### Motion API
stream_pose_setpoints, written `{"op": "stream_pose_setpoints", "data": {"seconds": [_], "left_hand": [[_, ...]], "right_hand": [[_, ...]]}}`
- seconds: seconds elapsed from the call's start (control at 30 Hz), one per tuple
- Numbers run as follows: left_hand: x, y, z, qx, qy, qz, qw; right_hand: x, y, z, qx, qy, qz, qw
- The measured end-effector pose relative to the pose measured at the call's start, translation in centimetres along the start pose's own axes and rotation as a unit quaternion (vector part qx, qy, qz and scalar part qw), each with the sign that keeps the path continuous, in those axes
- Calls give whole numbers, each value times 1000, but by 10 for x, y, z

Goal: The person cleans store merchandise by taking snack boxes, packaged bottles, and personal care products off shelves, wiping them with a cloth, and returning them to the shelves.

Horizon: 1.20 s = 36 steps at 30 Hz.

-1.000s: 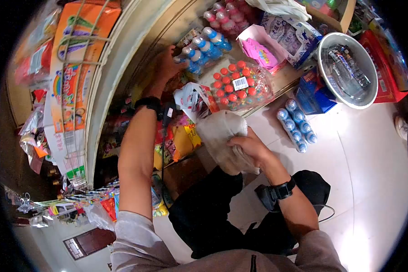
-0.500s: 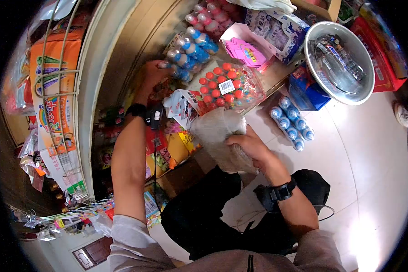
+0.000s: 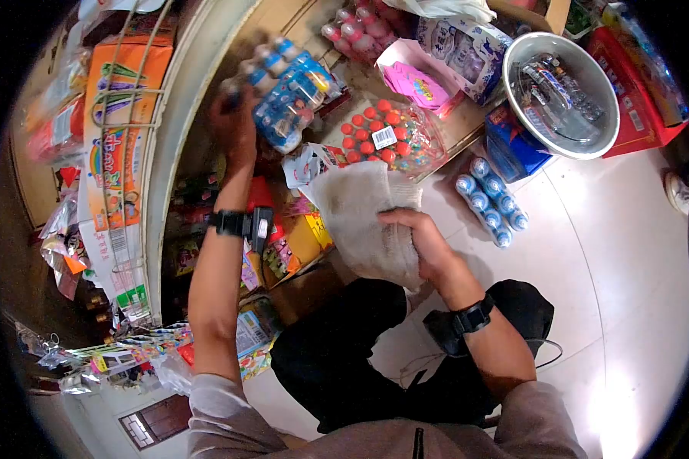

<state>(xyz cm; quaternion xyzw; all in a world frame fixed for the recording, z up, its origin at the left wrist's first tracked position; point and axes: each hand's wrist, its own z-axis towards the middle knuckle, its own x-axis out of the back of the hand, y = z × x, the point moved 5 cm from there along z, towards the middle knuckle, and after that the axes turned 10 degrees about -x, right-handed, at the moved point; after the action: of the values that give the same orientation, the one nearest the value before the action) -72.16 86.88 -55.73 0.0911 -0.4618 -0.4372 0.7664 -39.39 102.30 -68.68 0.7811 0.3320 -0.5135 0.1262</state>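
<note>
My left hand (image 3: 234, 126), a little blurred, grips the left end of a pack of small blue bottles (image 3: 289, 96) with white and clear tops. The pack is tilted over the shelf, its printed blue side showing. In my right hand (image 3: 425, 241) is a greyish-white cloth (image 3: 360, 222), bunched and pinched between thumb and fingers. The cloth hangs in front of the shelf edge. Behind it lies a clear bag of red-capped candies (image 3: 398, 141) with a barcode label, beside a white and red packet (image 3: 306, 166).
Pink-topped bottles (image 3: 360, 34) and an open box of pink packets (image 3: 413, 84) stand farther back on the shelf. A metal basin (image 3: 517, 115) rests on a blue box (image 3: 509, 145). Another blue bottle pack (image 3: 490, 200) is on the floor. A wire rack (image 3: 142, 122) borders the left.
The blue bottle pack has been lifted and tilted as my left hand moved up and left. The cloth has spread slightly and shifted left in my right hand.
</note>
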Motion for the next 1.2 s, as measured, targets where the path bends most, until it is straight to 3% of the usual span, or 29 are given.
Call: {"op": "stream_pose_setpoints", "data": {"seconds": [0.03,0.07,0.13,0.2,0.27,0.37,0.43,0.57,0.63,0.7,0.8,0.9,0.97,1.03,1.1,1.13,1.2], "left_hand": [[18,14,-10,-7,67,-21,997],[34,32,-17,-36,84,66,994],[54,77,-43,-42,90,19,995],[72,86,-72,47,127,-91,987],[72,114,-105,194,104,-166,961],[61,177,-138,90,-14,-143,985],[63,192,-159,84,-34,-174,981],[78,232,-167,46,-86,-118,988],[81,243,-168,84,-93,-178,976],[86,254,-174,138,-137,-166,967],[76,270,-185,117,-184,-207,954],[63,275,-195,99,-271,-292,912],[48,279,-206,162,-335,-463,805],[40,273,-230,192,-365,-397,820],[25,269,-251,207,-345,-294,867],[12,275,-256,208,-347,-295,866],[0,269,-256,320,-183,-320,872]], "right_hand": [[-13,0,-8,-34,-30,86,995],[-17,1,-9,-35,-33,84,995],[-26,-4,-10,27,-50,133,989],[-32,0,1,37,-81,192,977],[-36,3,5,79,-112,251,958],[-42,2,-1,69,-130,289,946],[-39,8,-6,44,-160,288,943],[-48,4,-19,108,-219,250,937],[-50,1,-26,132,-233,232,935],[-40,-2,-31,164,-152,166,961],[-28,-14,-52,186,-121,110,969],[-17,-16,-65,144,-137,120,973],[-2,-19,-69,173,-111,99,973],[3,-25,-77,203,-86,78,972],[9,-31,-89,263,0,7,965],[9,-33,-89,289,10,17,957],[11,-32,-93,292,47,-9,955]]}}
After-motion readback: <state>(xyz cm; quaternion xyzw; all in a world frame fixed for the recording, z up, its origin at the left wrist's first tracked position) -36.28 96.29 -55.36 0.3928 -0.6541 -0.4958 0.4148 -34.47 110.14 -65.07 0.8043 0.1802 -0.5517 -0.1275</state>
